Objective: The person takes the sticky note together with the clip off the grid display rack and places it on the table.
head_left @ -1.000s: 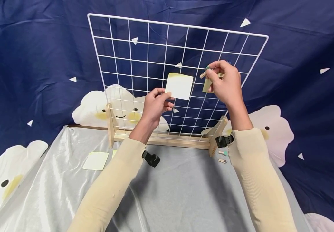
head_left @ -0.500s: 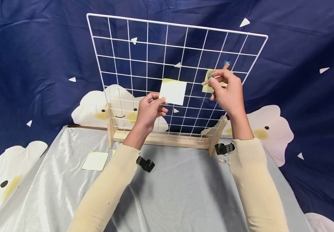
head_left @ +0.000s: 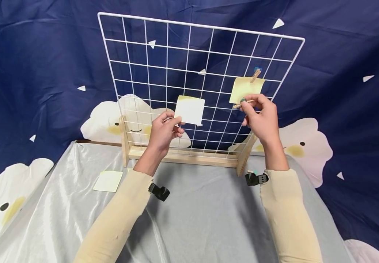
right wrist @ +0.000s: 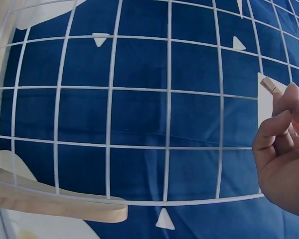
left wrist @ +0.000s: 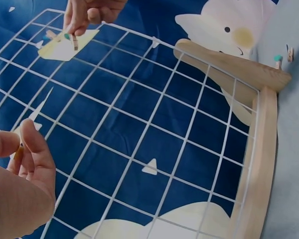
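Observation:
A pale yellow sticky note (head_left: 190,109) is pinched at its lower left corner by my left hand (head_left: 163,132), in front of the white wire grid (head_left: 201,27). My right hand (head_left: 262,116) pinches a small wooden clothespin (head_left: 237,106) with a green decoration at its end. That hand is just below a second sticky note (head_left: 246,87), which hangs on the right of the grid under a clothespin with a blue decoration (head_left: 257,73). In the left wrist view the held note (left wrist: 41,105) appears edge-on. The right wrist view shows the wooden clothespin (right wrist: 269,84) poking out past my fingertips.
A wooden base (head_left: 189,158) with upright side supports carries the grid on a grey cloth-covered table (head_left: 202,215). Another sticky note (head_left: 108,181) lies at the left. By the right support lies a clothespin with a green decoration (head_left: 254,172). A dark blue curtain (head_left: 44,73) hangs behind.
Both hands have moved downward, the left also leftward with its note. The right hand, still pinching its clothespin, has uncovered the hanging note and the blue-decorated clothespin.

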Demonstrator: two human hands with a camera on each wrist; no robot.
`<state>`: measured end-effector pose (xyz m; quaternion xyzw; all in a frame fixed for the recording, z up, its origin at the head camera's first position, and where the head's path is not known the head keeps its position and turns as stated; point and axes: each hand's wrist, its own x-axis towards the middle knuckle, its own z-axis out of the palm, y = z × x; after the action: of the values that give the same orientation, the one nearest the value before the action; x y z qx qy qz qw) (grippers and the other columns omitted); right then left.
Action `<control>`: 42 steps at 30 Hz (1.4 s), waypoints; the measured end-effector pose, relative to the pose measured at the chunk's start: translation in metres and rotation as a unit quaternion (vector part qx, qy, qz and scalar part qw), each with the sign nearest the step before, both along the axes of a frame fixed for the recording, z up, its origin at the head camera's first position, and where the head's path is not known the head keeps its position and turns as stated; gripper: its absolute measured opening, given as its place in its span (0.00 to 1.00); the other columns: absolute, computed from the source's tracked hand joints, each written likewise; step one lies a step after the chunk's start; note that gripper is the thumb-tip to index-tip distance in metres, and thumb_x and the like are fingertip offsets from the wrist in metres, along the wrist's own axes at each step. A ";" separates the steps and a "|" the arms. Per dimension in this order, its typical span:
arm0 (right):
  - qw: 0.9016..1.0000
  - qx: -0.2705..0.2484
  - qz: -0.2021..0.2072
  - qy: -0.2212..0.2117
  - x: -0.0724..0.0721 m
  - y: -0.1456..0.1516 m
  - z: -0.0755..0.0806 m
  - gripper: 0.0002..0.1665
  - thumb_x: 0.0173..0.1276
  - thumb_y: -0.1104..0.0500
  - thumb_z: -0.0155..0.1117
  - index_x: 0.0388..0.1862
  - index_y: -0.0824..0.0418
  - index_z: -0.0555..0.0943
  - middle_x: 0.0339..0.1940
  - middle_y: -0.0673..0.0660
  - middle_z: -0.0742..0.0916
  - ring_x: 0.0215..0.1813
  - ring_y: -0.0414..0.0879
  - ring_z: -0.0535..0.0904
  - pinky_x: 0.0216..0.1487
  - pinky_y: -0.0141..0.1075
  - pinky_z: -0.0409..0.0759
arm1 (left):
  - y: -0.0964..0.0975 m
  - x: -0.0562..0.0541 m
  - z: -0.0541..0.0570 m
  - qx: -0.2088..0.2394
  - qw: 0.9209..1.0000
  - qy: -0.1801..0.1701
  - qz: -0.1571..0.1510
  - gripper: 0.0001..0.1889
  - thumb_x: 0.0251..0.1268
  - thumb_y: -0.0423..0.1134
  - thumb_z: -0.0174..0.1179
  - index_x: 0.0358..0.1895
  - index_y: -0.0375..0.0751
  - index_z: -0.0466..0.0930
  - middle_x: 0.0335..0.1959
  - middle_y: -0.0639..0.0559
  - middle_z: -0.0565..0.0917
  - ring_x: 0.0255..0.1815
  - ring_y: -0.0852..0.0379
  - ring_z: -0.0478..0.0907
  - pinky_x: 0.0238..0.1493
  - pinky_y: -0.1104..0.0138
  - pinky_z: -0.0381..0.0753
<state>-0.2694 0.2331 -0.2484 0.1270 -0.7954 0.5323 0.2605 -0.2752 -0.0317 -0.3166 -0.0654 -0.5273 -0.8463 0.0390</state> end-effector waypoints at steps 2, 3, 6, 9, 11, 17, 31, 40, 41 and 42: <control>1.000 -0.007 0.004 -0.004 -0.001 0.001 -0.004 0.14 0.74 0.65 0.63 0.53 0.72 0.78 0.30 0.52 0.84 0.13 0.39 0.76 0.18 0.26 0.74 | -0.002 0.001 -0.002 -0.001 1.000 -0.001 0.000 0.05 0.73 0.28 0.57 0.41 0.40 0.71 0.27 0.49 0.83 0.19 0.61 0.79 0.24 0.74 0.79; 1.000 -0.008 0.005 -0.006 -0.001 0.002 -0.006 0.14 0.74 0.65 0.63 0.53 0.72 0.78 0.30 0.52 0.84 0.13 0.39 0.76 0.18 0.26 0.74 | -0.003 0.001 -0.004 -0.001 1.000 -0.001 -0.001 0.05 0.72 0.28 0.57 0.41 0.39 0.72 0.27 0.49 0.83 0.19 0.61 0.79 0.24 0.74 0.79; 1.000 0.003 -0.001 -0.005 0.001 0.004 -0.013 0.14 0.74 0.64 0.63 0.53 0.73 0.79 0.29 0.51 0.84 0.13 0.39 0.75 0.18 0.27 0.74 | -0.006 0.003 -0.007 -0.003 1.000 -0.006 0.001 0.05 0.72 0.28 0.57 0.42 0.39 0.71 0.27 0.49 0.84 0.19 0.61 0.79 0.24 0.74 0.79; 1.000 0.014 -0.006 -0.002 0.002 0.009 -0.019 0.14 0.75 0.64 0.63 0.53 0.73 0.79 0.30 0.52 0.83 0.14 0.40 0.76 0.18 0.27 0.75 | -0.009 0.004 -0.011 -0.003 1.000 -0.014 0.006 0.04 0.72 0.28 0.58 0.42 0.39 0.72 0.27 0.49 0.85 0.19 0.61 0.79 0.23 0.74 0.79; 1.000 0.021 -0.011 -0.001 0.002 0.011 -0.024 0.14 0.75 0.64 0.63 0.53 0.73 0.78 0.30 0.54 0.83 0.14 0.39 0.76 0.19 0.27 0.76 | -0.011 0.005 -0.013 -0.002 1.000 -0.016 0.010 0.04 0.72 0.28 0.58 0.42 0.39 0.72 0.28 0.49 0.85 0.19 0.62 0.79 0.23 0.75 0.79; 1.000 0.013 -0.019 -0.004 0.006 0.017 -0.034 0.13 0.76 0.64 0.62 0.51 0.74 0.77 0.31 0.55 0.83 0.14 0.37 0.75 0.17 0.27 0.74 | -0.018 0.009 -0.019 0.000 1.000 -0.022 0.015 0.05 0.72 0.28 0.58 0.42 0.40 0.71 0.29 0.49 0.85 0.19 0.62 0.79 0.23 0.75 0.79; 0.998 -0.019 -0.027 -0.051 0.010 0.034 -0.059 0.15 0.77 0.65 0.60 0.55 0.74 0.75 0.32 0.53 0.82 0.15 0.40 0.76 0.18 0.27 0.74 | -0.028 0.016 -0.040 -0.003 0.999 -0.048 0.016 0.05 0.72 0.29 0.58 0.43 0.39 0.71 0.29 0.50 0.85 0.19 0.61 0.79 0.24 0.74 0.79; 0.997 -0.012 -0.041 -0.060 0.016 0.042 -0.078 0.15 0.77 0.65 0.60 0.55 0.75 0.76 0.33 0.55 0.81 0.16 0.38 0.75 0.19 0.27 0.75 | -0.035 0.021 -0.057 0.007 0.997 -0.072 0.019 0.05 0.73 0.29 0.58 0.44 0.38 0.71 0.31 0.46 0.85 0.20 0.61 0.79 0.24 0.74 0.80; 0.997 -0.012 -0.041 -0.063 0.017 0.043 -0.079 0.15 0.77 0.65 0.60 0.55 0.75 0.76 0.33 0.54 0.81 0.16 0.39 0.75 0.19 0.27 0.75 | -0.035 0.021 -0.058 0.007 0.997 -0.073 0.021 0.05 0.73 0.29 0.58 0.44 0.38 0.71 0.31 0.46 0.85 0.20 0.61 0.79 0.23 0.74 0.80; 0.997 -0.011 -0.041 -0.065 0.018 0.043 -0.081 0.15 0.77 0.65 0.60 0.55 0.75 0.76 0.33 0.53 0.81 0.16 0.39 0.75 0.19 0.27 0.75 | -0.036 0.022 -0.060 0.005 0.997 -0.074 0.023 0.06 0.73 0.29 0.58 0.44 0.38 0.71 0.31 0.45 0.85 0.20 0.61 0.79 0.23 0.74 0.80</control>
<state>-0.2518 0.2760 -0.3294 0.0563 -0.8093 0.5371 0.2310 -0.2533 -0.0675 -0.3761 0.0095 -0.5255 -0.8505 0.0199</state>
